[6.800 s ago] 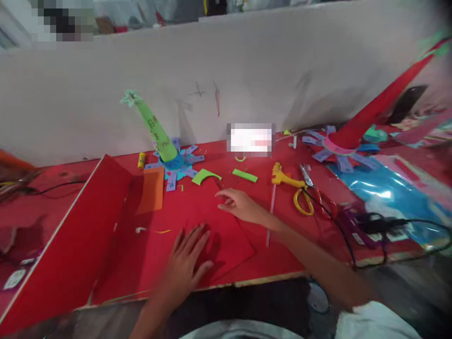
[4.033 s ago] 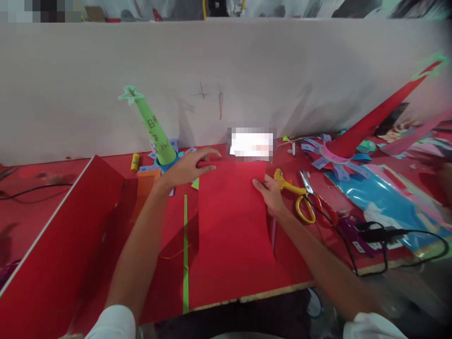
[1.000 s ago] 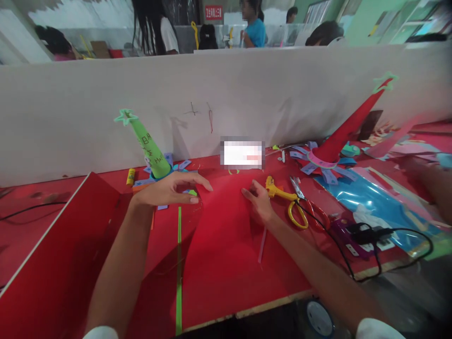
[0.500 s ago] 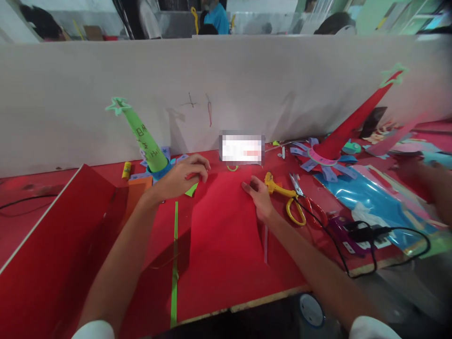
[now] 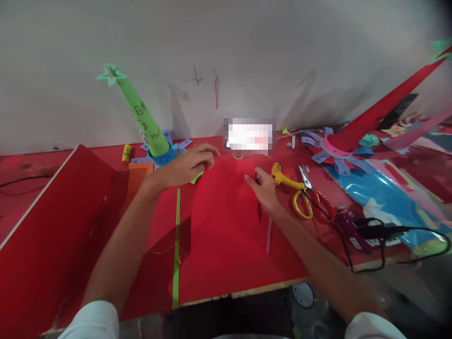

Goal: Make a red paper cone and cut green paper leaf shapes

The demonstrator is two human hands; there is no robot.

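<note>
A red sheet of paper (image 5: 226,212) lies in front of me, its sides curving up a little between my hands. My left hand (image 5: 194,165) pinches its upper left edge with curled fingers. At the upper right edge, my right hand (image 5: 263,188) grips the same sheet, thumb on top. Just right of that hand lie a yellow glue gun (image 5: 287,178) and a pair of scissors (image 5: 305,176) with a red and a yellow handle. A green paper cone (image 5: 148,125) with a star tip and a blue base stands beyond my left hand.
A red board (image 5: 63,212) rises at the left near a yellow glue stick (image 5: 126,153). On the right are a red cone (image 5: 384,106), a blue plastic packet (image 5: 374,193) and a purple power strip (image 5: 353,230) with black cables. A grey wall (image 5: 247,56) stands behind.
The view has tipped down, and the people beyond the wall are out of sight. Another person's hand at the right edge is gone. The red paper bends more between my hands.
</note>
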